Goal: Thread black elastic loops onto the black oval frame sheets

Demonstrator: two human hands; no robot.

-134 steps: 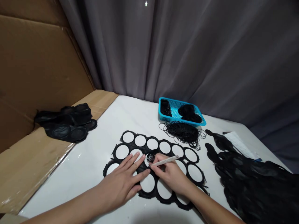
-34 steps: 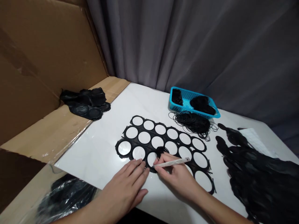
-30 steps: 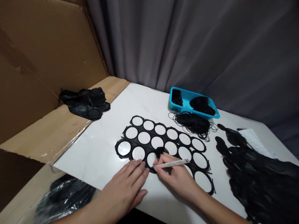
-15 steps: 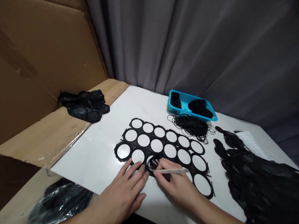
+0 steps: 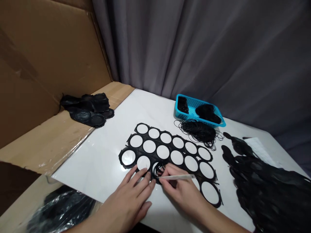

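Note:
A black rubber sheet (image 5: 155, 146) with rows of large round holes lies flat on the white table. My left hand (image 5: 132, 194) rests palm down, fingers spread, its fingertips on the sheet's near edge. Between the thumb and fingers of my right hand (image 5: 181, 187) is a slim, pale pair of tweezers (image 5: 178, 177), held like a pen. The tip points left, at a hole in the near row. Thin black rubber rings (image 5: 159, 169) lie bunched at that hole, beside and partly under my right fingers; whether those fingers also grip them is hidden.
Behind the sheet, thin black rings (image 5: 199, 131) lie heaped before a blue basket (image 5: 178, 113) holding more. Black rubber pieces (image 5: 272, 191) pile up at the right, near a white paper (image 5: 259, 149). At left are a cardboard box (image 5: 53, 58), black scraps (image 5: 89, 110) and a plastic bag (image 5: 63, 210).
The rings at the near-row hole have shifted slightly under my right fingers, and the tweezers have moved a little left. My left hand stays almost where it was.

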